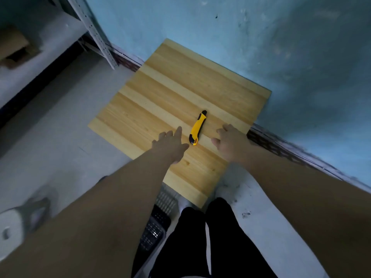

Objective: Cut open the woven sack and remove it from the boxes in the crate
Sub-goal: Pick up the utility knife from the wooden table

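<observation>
I look down from a head camera at a light wooden plank bench (pixel 172 85) set against a blue-green painted wall (pixel 281 47). A yellow and black plastic utility knife (pixel 197 127) lies flat on the bench near its front edge, its black tip pointing away from me, blade not visible.

My left grip (pixel 170 145) reaches out just beside the knife on its left, fingers spread and open, holding nothing; I cannot tell whether it touches the knife. My right grip (pixel 230 141) hovers just right of the knife, fingers loosely curled, also empty.

Below the bench, between my arms, part of a dark perforated plastic crate (pixel 154 227) shows beside my black trousers (pixel 200 247). I can see neither sack nor boxes in it. A grey metal shelving upright (pixel 94 31) stands at upper left on the pale concrete floor (pixel 66 117).
</observation>
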